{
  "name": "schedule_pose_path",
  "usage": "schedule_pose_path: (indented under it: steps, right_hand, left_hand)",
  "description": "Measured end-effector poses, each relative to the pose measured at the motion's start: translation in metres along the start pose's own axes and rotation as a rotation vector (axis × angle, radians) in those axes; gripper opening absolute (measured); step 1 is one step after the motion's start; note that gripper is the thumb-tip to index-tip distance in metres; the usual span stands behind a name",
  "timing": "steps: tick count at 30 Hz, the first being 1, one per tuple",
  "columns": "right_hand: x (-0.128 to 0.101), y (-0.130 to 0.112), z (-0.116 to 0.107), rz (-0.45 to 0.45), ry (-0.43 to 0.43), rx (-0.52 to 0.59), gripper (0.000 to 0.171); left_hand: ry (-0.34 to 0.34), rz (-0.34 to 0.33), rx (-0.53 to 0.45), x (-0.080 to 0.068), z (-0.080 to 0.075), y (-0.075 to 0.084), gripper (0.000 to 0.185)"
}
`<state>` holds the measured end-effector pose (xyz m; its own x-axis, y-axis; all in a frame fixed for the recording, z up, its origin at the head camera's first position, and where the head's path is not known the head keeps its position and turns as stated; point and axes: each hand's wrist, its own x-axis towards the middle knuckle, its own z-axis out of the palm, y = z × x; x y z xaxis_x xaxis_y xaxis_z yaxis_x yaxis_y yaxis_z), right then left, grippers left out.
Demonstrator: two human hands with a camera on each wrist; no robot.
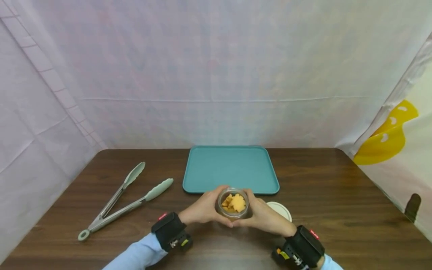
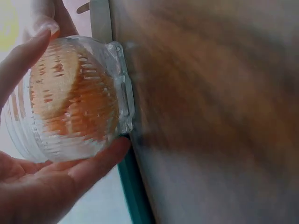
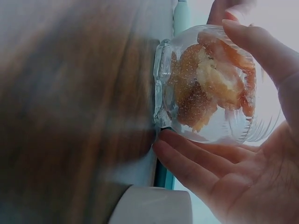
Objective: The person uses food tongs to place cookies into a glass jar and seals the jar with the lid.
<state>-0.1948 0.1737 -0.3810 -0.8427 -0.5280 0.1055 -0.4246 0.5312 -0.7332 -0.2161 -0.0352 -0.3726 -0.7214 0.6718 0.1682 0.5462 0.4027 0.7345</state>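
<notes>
You are cupping the glass jar (image 1: 233, 204) between both hands at the near middle of the table (image 1: 337, 195), just in front of the near edge of the teal tray (image 1: 231, 168). Your left hand (image 1: 203, 210) and right hand (image 1: 264, 217) are each wrapping curled fingers (image 2: 98, 163) round the ribbed sides, and the jar is standing open with orange biscuit pieces (image 1: 234, 203) inside. Keep it upright and level while you are holding it, since nothing is covering the mouth and any tilt could spill the pieces. Press evenly from both sides, because the ribbed glass looks slippery. The white lid (image 1: 279, 210) is lying just to the right of your right hand, and the tongs (image 1: 123, 198) are resting well to the left.
</notes>
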Motion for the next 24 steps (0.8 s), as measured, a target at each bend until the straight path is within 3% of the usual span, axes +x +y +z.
schedule_pose_path:
  steps: [6,10,14,19,24]
  right_hand:
    - [-0.002,0.001,-0.002,-0.039,-0.021,-0.017,0.084]
    - [-0.010,0.001,-0.008,-0.068,-0.005,-0.165,0.087]
    - [-0.024,0.001,-0.020,-0.044,0.070,-0.296,0.078]
    - [-0.038,0.003,-0.031,0.050,0.146,-0.447,0.076]
    - [-0.044,0.005,-0.033,0.203,0.069,-0.452,0.085]
  left_hand:
    - [-0.005,-0.020,-0.033,-0.001,0.000,0.000,0.086]
    - [-0.004,-0.049,-0.014,-0.002,0.000,0.002,0.085]
    - [-0.003,-0.061,0.001,-0.002,0.000,0.004,0.084]
    - [-0.008,-0.071,0.006,-0.003,-0.001,0.005,0.084]
    - [-0.008,-0.077,0.010,-0.002,0.000,0.003,0.085]
